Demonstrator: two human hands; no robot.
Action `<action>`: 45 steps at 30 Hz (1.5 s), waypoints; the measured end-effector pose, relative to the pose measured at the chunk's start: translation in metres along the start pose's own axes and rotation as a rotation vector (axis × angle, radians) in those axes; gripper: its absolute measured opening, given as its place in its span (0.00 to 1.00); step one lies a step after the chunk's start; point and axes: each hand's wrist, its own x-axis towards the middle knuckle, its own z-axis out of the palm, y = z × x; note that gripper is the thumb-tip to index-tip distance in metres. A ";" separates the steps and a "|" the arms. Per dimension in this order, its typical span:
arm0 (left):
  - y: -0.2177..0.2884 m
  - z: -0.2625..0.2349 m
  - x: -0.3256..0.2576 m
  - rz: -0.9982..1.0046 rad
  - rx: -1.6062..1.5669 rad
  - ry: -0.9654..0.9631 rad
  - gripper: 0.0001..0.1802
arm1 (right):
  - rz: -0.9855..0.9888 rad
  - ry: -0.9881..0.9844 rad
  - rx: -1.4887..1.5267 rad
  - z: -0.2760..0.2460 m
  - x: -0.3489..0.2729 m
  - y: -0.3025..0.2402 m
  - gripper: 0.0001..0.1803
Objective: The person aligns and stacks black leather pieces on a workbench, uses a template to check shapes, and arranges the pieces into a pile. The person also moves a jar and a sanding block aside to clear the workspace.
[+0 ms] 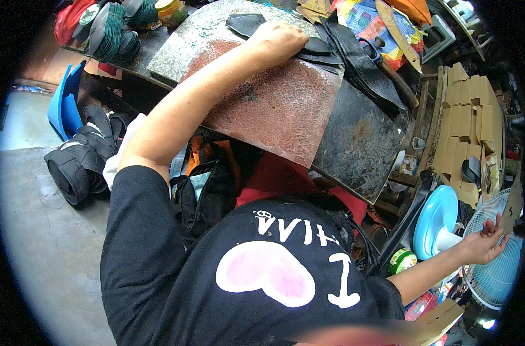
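Note:
My left hand (278, 43) reaches over the workbench with its fingers curled down on black leather pieces. One flat leather piece (245, 24) shows left of the hand and another (318, 47) sticks out to its right. Beneath the wrist lies a rough reddish-brown board (274, 106). My right hand (486, 239) is stretched far to the right, palm up, with its fingers apart and nothing seen in it. It is in front of a pale blue fan (496, 268), close to a piece of cardboard (511, 210). Whether the fingertips touch the cardboard, I cannot tell.
Long black leather strips (354, 66) and blue-handled scissors (370, 49) lie right of the board. Stacked cardboard boxes (467, 112) and a round blue plastic piece (434, 222) stand at the right. Green cord spools (106, 34), a blue dustpan-like piece (66, 104) and a black bundle (72, 167) are left.

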 end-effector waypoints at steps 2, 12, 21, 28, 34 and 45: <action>-0.001 0.005 0.000 -0.048 -0.061 0.066 0.07 | 0.015 -0.001 0.016 0.002 -0.001 -0.002 0.15; 0.014 -0.052 -0.019 0.030 0.117 0.329 0.06 | 0.042 -0.053 0.038 0.029 -0.014 -0.021 0.14; 0.098 -0.064 -0.069 0.006 -0.076 0.180 0.05 | 0.153 -0.210 0.200 0.086 -0.037 -0.028 0.14; 0.033 -0.068 -0.088 -0.338 0.074 0.261 0.09 | 0.224 -0.423 0.350 0.115 -0.053 -0.038 0.15; -0.005 -0.051 -0.106 -0.474 -0.020 0.054 0.16 | 0.284 -0.511 0.488 0.138 -0.064 -0.040 0.16; -0.024 -0.056 -0.106 -0.687 -0.389 0.183 0.13 | 0.269 -0.738 0.754 0.207 -0.086 -0.060 0.19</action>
